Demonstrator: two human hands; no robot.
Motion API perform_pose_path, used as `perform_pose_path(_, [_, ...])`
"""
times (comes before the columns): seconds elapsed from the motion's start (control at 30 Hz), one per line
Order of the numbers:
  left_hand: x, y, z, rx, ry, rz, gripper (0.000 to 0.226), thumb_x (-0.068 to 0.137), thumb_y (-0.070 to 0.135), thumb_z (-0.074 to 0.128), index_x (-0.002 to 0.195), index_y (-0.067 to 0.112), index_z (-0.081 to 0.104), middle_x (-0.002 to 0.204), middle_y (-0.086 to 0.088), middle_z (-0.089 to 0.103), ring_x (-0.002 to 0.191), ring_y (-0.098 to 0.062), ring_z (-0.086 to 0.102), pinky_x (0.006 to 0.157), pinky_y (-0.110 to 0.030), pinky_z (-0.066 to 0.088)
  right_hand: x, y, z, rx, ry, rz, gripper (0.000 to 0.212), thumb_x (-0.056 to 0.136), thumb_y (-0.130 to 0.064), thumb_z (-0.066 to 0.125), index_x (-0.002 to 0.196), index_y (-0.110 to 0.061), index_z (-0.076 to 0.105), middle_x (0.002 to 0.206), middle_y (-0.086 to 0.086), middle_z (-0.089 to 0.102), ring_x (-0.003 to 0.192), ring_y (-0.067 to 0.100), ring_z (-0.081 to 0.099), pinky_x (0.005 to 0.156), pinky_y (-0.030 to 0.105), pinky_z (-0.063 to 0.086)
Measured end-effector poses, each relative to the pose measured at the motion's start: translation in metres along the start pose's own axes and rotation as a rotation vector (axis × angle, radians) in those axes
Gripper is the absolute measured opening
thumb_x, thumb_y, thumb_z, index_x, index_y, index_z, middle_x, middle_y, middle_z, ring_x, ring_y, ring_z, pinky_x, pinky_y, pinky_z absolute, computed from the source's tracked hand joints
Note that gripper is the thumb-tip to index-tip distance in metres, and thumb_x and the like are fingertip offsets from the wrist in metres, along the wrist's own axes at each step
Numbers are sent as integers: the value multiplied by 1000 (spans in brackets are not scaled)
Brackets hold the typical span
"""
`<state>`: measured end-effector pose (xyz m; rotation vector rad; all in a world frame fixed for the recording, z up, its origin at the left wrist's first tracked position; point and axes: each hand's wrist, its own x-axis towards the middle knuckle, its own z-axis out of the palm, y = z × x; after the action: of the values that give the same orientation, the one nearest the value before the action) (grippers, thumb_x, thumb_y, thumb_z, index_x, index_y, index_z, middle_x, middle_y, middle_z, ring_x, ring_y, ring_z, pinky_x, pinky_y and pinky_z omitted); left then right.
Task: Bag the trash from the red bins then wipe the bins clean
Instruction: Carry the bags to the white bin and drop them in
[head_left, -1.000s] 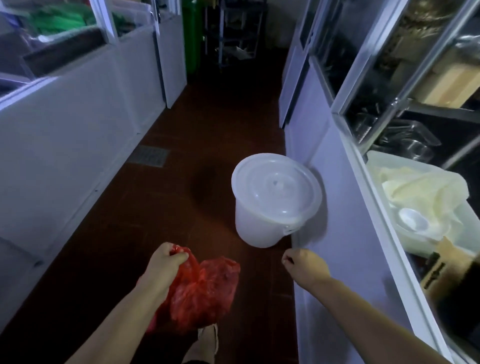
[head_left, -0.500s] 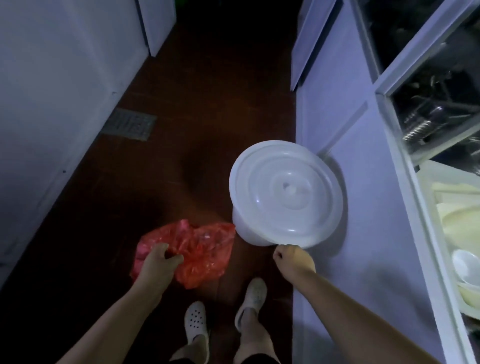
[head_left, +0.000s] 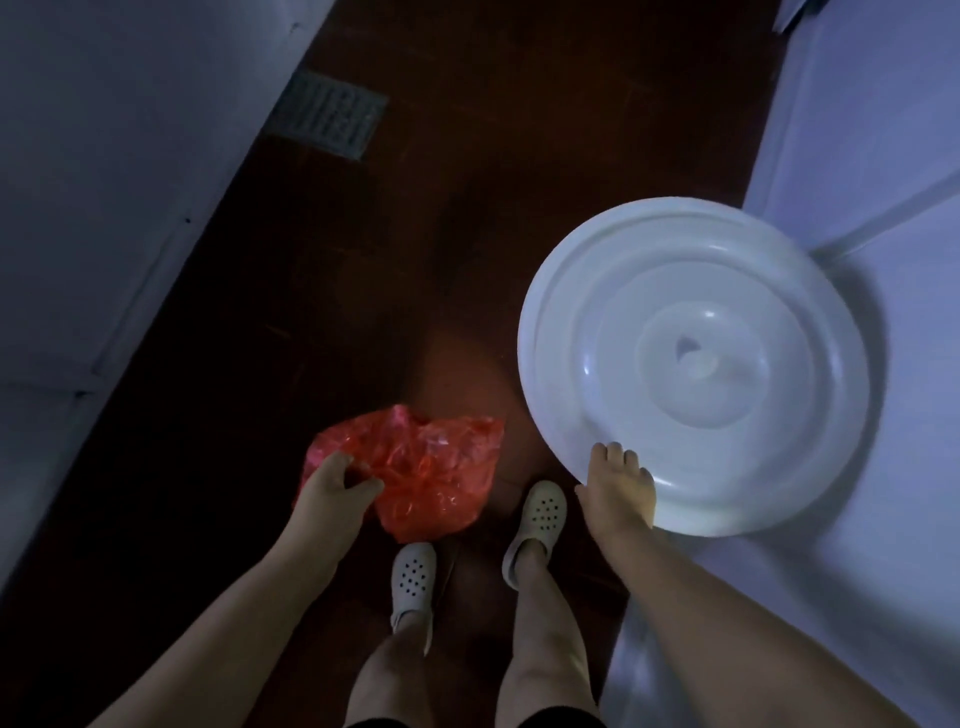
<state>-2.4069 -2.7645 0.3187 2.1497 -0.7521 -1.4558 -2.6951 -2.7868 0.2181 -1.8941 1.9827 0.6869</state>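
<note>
A crumpled red plastic bag (head_left: 431, 467) hangs low over the dark floor at centre left. My left hand (head_left: 332, 488) grips its bunched top edge, fingers curled into the plastic. To the right stands a white bucket with a round white lid (head_left: 691, 358), seen from straight above. My right hand (head_left: 621, 488) lies on the lid's near rim, fingers reaching over the edge onto the top, thumb on the outside. No red bin is in view.
The dark red floor forms a narrow aisle between pale cabinet fronts on the left (head_left: 104, 182) and right (head_left: 857, 130). A metal floor drain grate (head_left: 332, 117) lies at the upper left. My feet in white perforated clogs (head_left: 413, 577) stand just below the bag.
The view tipped down and closer over the bucket. My right hand went from a curled fist near the lid's edge to resting on its rim. The bag stays in my left hand.
</note>
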Motion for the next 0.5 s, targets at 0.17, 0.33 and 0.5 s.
perform_pose_path(0.17, [3,-8,15,-47,41,-82,12,87,4,58,93,15,60,91,-8,69,81,-23,69,64,-28,52,10,10,10,-44,87,-51,34,75,-18,72,103,-6,59,97,9,60,89,25,58,77,33,47])
perform_pose_path(0.33, [-6,3,18,15,55,-84,7,86,8,61,87,14,59,78,-7,65,62,-15,61,52,-25,45,-4,29,-15,43,144,-171,30,63,-16,78,85,-4,62,82,10,60,75,27,58,62,34,50])
perform_pose_path(0.5, [-31,26,6,-9,17,-40,5,85,12,62,87,15,59,77,-9,67,60,-22,64,53,-33,49,-35,54,-62,25,419,-265,29,49,-21,77,68,-7,60,67,7,55,59,27,54,52,30,46])
